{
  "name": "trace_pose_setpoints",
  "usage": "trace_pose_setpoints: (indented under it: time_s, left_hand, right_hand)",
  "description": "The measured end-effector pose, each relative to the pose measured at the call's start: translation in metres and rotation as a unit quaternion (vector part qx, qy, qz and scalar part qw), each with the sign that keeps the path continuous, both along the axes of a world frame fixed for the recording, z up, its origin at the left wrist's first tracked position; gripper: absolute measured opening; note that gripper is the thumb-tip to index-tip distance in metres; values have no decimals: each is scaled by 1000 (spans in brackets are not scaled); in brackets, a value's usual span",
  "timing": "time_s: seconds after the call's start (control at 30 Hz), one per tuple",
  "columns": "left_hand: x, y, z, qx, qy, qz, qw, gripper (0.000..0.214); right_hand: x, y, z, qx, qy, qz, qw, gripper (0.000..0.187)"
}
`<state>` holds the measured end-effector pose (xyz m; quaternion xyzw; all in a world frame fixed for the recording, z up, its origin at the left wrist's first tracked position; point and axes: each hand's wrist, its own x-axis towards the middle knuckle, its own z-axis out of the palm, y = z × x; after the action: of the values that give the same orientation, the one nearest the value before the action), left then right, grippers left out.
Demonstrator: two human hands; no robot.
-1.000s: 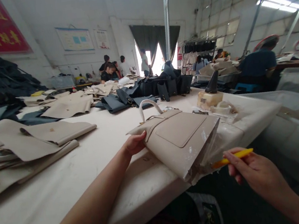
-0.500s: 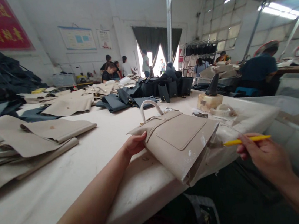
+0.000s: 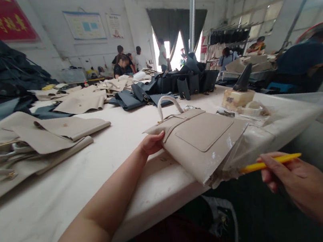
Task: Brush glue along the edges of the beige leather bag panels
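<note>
A beige handbag (image 3: 203, 135) with a looped top handle lies at the table's edge, its base toward me. White smears mark its lower panel, and its near end gapes open. My left hand (image 3: 153, 143) is closed on the bag's left side, thumb on top near the strap. Between the thumb and fingers of my right hand (image 3: 291, 174) is a yellow stick-like tool (image 3: 277, 161), perhaps a brush. Its tip reaches the open edge at the bag's lower right corner; the exact tip is hard to make out.
The pale table (image 3: 119, 163) carries beige bag pieces (image 3: 60, 132) at left and dark blue bags (image 3: 192, 84) at the back. A stained block-shaped container (image 3: 237, 98) with a dark cone stands beyond the handbag. A seated person (image 3: 300, 57) is at right, others farther back.
My right hand and the yellow tool have moved lower along the bag's open edge, toward its near corner. The view has shifted slightly right. My left hand keeps its hold.
</note>
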<state>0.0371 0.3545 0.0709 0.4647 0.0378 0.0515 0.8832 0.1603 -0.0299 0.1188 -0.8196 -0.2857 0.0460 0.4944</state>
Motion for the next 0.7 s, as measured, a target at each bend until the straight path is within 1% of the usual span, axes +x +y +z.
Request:
trace_pose_setpoints:
  time_s: [0.07, 0.13, 0.23, 0.3, 0.33, 0.47, 0.5, 0.6, 0.63, 0.7]
  left_hand:
    - [0, 0, 0, 1, 3, -10, 1000, 19]
    - [-2, 0, -1, 5, 10, -17, 1000, 19]
    - [-4, 1, -2, 8, 22, -15, 1000, 19]
    - [-6, 1, -3, 8, 26, -9, 1000, 19]
    - [-6, 2, -3, 8, 27, -8, 1000, 20]
    - [-6, 2, -5, 10, 28, -12, 999, 21]
    - [-6, 2, -5, 11, 29, -12, 999, 21]
    - [-7, 2, -4, 15, 34, -16, 999, 21]
    - [-7, 2, -4, 18, 35, -17, 999, 20]
    - [-7, 2, -3, 24, 34, -18, 999, 19]
  right_hand:
    - [-15, 1, -1, -5, 8, 27, 1000, 55]
    - [-20, 3, -2, -17, -21, 33, 999, 55]
    - [-12, 1, -3, -20, -58, -3, 998, 53]
    - [-5, -2, -4, -16, -65, -42, 997, 52]
    - [-2, -3, -5, -17, -62, -50, 997, 52]
    - [-6, -4, -4, -34, -27, -4, 999, 52]
    - [-8, -4, -3, -35, -33, -8, 999, 52]
    - [-10, -3, 1, -30, -86, -77, 993, 52]
    - [-10, -4, 1, -31, -94, -86, 991, 52]
    - [-9, -6, -1, -37, -89, -71, 993, 52]
